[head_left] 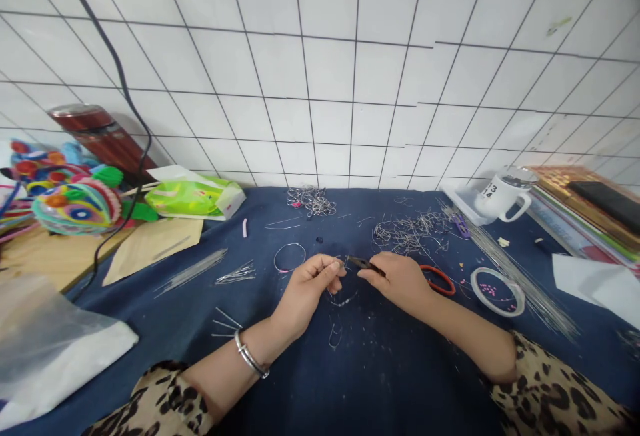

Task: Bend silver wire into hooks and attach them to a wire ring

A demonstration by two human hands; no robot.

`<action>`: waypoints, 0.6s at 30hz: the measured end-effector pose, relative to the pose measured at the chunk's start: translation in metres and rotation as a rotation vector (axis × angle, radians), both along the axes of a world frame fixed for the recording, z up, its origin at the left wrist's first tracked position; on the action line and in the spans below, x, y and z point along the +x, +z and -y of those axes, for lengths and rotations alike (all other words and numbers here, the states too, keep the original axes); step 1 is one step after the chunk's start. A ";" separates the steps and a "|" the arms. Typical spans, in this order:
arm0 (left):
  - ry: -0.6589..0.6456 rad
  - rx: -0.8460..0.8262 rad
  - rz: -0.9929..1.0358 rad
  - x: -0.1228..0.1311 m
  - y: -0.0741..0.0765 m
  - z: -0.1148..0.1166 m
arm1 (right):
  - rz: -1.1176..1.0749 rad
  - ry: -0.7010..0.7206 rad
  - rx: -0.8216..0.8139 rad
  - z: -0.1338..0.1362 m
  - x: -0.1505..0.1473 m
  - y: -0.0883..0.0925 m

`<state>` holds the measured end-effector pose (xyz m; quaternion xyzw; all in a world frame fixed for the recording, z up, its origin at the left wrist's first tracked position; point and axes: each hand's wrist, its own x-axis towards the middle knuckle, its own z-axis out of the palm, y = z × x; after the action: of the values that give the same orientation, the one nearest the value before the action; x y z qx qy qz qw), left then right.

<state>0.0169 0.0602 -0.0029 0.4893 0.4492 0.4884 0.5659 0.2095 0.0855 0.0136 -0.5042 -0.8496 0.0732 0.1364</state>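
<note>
My left hand [320, 279] is closed in a pinch on a thin wire, most of it hidden by the fingers. A wire curve [344, 302] shows just below those fingertips. Wrapped in my right hand [400, 279] is a pair of pliers [361, 263], dark jaws pointing left at the left fingertips. Whether the jaws touch the wire is too small to tell. A red loop handle [443, 281] shows behind the right hand; I cannot tell what it belongs to. A wire ring [289, 258] with a pink bit lies left of my left hand.
Tangled wire [410, 231] and a smaller wire heap [311, 201] lie toward the wall. Long straight wires [520, 276] run beside a round dish [521, 298] of pink beads. A white mug [505, 194] stands back right. Cut wires [236, 273] and a plastic bag [60, 349] are left.
</note>
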 end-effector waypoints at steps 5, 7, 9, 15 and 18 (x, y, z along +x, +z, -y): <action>-0.115 -0.083 0.102 0.000 -0.001 -0.001 | -0.050 0.023 0.059 -0.006 0.005 -0.006; -0.127 -0.089 0.092 0.000 0.000 -0.001 | -0.060 0.050 0.087 -0.007 0.005 -0.009; -0.127 -0.090 0.082 0.000 0.000 -0.001 | -0.050 0.080 0.124 -0.008 0.005 -0.012; -0.140 -0.099 0.058 -0.002 -0.002 -0.003 | 0.030 0.160 0.286 -0.010 0.010 -0.013; -0.161 -0.108 0.083 -0.003 -0.004 -0.004 | 0.071 0.187 0.343 -0.012 0.012 -0.012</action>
<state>0.0140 0.0641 -0.0066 0.4719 0.4102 0.4362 0.6471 0.2220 0.0979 0.0011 -0.3945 -0.8971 -0.0780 0.1829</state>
